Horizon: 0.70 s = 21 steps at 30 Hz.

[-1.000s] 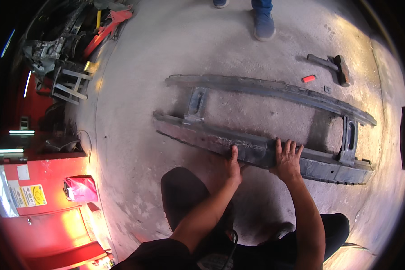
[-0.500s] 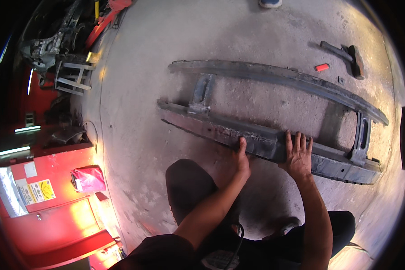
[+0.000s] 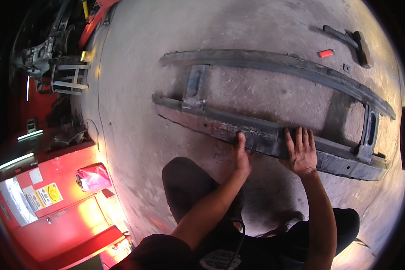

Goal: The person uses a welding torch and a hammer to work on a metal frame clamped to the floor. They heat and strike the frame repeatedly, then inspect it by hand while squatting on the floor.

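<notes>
A dark metal car frame section (image 3: 262,140), like a bumper beam, lies on the concrete floor in front of me. Two long bars run roughly side by side, joined by a slotted bracket near each end. My left hand (image 3: 241,157) grips the near bar around its middle, thumb up on its face and the other fingers hidden below. To its right, my right hand (image 3: 302,155) lies on the same bar with fingers stretched over the top edge. Reddish, worn patches mark the near bar's left part.
Beyond the frame at the far right lie a hammer (image 3: 363,50), a small red block (image 3: 326,53) and a small metal plate (image 3: 346,68). On the left stand a metal stool (image 3: 70,80), a red cabinet (image 3: 60,229) and a pink bag (image 3: 94,177). My knee (image 3: 184,180) is close to the near bar.
The view has shifted a little, so the frame sits slightly higher and wider in it. Both hands keep about the same places on the near bar.
</notes>
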Motion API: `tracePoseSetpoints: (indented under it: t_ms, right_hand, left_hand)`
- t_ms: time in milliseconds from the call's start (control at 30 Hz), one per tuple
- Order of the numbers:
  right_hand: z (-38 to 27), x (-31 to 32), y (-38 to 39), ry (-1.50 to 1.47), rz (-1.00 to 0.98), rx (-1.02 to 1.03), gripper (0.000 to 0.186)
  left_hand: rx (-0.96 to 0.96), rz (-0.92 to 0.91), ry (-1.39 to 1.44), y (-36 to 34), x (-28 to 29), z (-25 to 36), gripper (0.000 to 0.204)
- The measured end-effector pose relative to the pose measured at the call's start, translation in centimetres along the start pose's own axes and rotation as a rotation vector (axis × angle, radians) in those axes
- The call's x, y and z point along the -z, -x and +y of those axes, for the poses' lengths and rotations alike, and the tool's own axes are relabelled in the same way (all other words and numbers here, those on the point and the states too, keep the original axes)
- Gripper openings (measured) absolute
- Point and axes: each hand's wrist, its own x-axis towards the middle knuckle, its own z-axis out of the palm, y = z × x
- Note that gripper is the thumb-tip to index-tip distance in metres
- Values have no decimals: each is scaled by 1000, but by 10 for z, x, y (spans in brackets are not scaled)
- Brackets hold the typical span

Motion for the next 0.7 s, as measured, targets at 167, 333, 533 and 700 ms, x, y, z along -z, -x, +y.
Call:
tracePoseSetpoints:
  t_ms: [167,333,533,700]
  right_hand:
    - [2,-2,1,17,29,23,116]
    - [0,4,-1,20,1,12,113]
    - [-1,2,-1,15,15,8,114]
    - [0,-2,0,27,42,9,114]
  left_hand:
    - [28,7,-13,0,1,1,81]
    - [9,-28,-20,5,-4,4,82]
    - [5,-10,-52,1,-2,5,86]
    - [22,67,-118,8,-11,10,93]
